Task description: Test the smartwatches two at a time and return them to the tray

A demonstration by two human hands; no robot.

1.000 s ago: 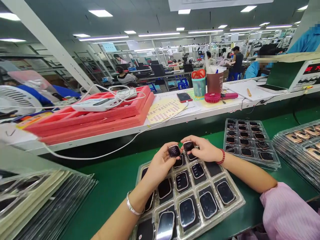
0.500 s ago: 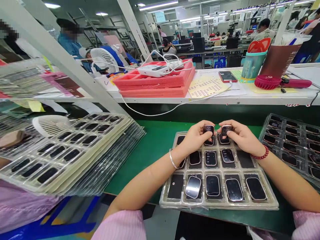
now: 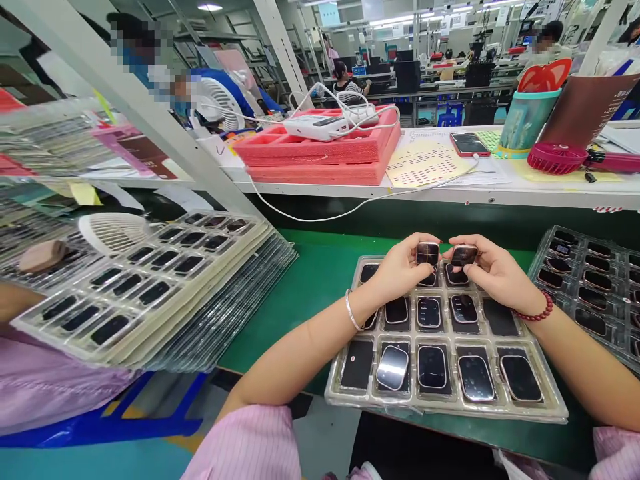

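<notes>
Free room over the green bench (image 3: 295,280) between tray stack (image 3: 240,290) and watch tray (image 3: 445,408), slack white cable (image 3: 313,221) behind.

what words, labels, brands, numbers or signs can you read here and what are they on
No text reads clearly.
Two lit watches in the near tray: short white lines, too small to read.
Watches in the left hand and right hand: faint screen marks, too blurred.
Brown cup: pale lettering, too blurred.
Yellow sheet: rows of marks, too small to make out.
</notes>
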